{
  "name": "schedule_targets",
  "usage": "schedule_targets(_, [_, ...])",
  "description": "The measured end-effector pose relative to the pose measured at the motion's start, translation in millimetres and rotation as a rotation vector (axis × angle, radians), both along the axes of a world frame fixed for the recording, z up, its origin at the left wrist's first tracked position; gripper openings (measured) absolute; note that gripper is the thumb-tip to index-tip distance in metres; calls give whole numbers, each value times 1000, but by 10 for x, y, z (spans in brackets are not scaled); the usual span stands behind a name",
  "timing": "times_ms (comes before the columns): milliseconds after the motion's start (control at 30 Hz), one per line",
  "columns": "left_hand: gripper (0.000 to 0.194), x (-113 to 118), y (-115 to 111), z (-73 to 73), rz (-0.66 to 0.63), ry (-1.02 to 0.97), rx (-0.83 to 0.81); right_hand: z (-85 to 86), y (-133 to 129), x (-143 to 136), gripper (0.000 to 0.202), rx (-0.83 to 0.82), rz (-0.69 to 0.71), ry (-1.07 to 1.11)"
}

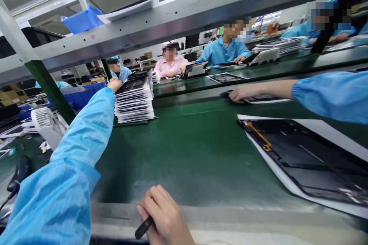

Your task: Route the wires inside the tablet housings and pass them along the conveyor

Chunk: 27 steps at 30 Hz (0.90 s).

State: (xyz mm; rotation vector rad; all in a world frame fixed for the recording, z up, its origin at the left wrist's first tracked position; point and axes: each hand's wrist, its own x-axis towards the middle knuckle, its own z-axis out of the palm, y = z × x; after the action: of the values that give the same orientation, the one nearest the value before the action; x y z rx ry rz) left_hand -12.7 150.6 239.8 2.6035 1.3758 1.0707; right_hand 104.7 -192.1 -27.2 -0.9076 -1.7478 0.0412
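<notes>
My left hand (115, 84), its arm stretched far forward in a blue sleeve, is at the upper left corner of a tall stack of dark panels with white sheets (134, 103). Its small, partly hidden fingers look closed on the edge of the top panel (135, 81). Near the front edge of the green work surface (184, 149), my right hand (165, 214) is closed around a black handle-like tool (143, 227), whose blunt end sticks out at lower left. A dark panel with an orange flex strip (310, 157) lies on a white sheet at the right.
From the right, another person's hand (243, 93) touches a flat panel (267, 100) beyond the large one. A metal shelf beam (172, 15) crosses above. A white fan (47, 124) and green post (51, 92) stand left. Several people sit across the line.
</notes>
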Motion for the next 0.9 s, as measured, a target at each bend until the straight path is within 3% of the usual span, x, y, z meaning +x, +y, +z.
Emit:
schedule_targets(100, [43, 96, -211, -122, 51, 77, 118, 89, -22, 7, 19, -28, 52, 24])
schedule_targets(200, [40, 129, -702, -406, -51, 242, 160, 198, -115, 70, 17, -89, 134, -2])
schedule_targets(333, [37, -96, -1815, -1190, -330, 489, 93, 258, -323, 345, 15, -105, 43, -38])
schedule_targets(400, [44, -364, -2347, -1620, -406, 632, 199, 252, -422, 613, 18, -95, -104, -83])
schedule_targets(467, [53, -647, -2693, -1980, -490, 699, 259, 242, -508, 972, 23, -79, -286, -163])
schedule_targets(567, [63, -874, -2880, -2373, -482, 651, 329, 271, -624, 1604, 39, -138, -576, -316])
schedule_targets(700, [68, -813, -2921, -2662, -394, 473, 248, 408, -709, 2357, 43, -269, -779, -402])
schedule_targets(800, [70, -749, -2958, -2751, -345, 353, 126, 495, -728, 2731, 33, -373, -797, -485])
schedule_targets(900, [78, -750, -2958, -2817, -332, 273, 54, 533, -751, 2931, 26, -465, -742, -557])
